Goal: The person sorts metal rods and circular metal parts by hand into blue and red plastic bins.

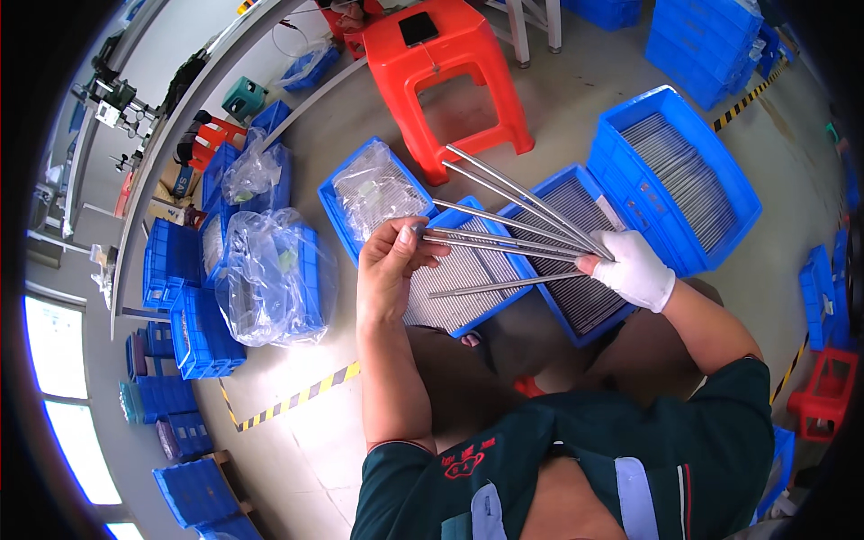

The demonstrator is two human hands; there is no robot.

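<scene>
Several thin metal rods point(504, 242) fan out from my right hand point(634, 270), which wears a white glove and is closed around their gathered ends. My bare left hand point(389, 256) pinches the far ends of some of these rods between thumb and fingers. Other rods in the fan point free, away from my left hand. Below the rods, a blue crate point(495, 313) holds rows of similar rods. Beside it stands another blue crate point(560, 317) filled with rods, partly under my right hand.
To the right, a deeper blue crate point(630, 209) of rods stands tilted. A red plastic stool point(396, 67) with a dark phone-like object point(418, 29) is ahead. Left are a crate point(337, 202) with plastic-covered rods and bagged blue crates point(310, 279). Striped tape point(301, 396) marks the floor.
</scene>
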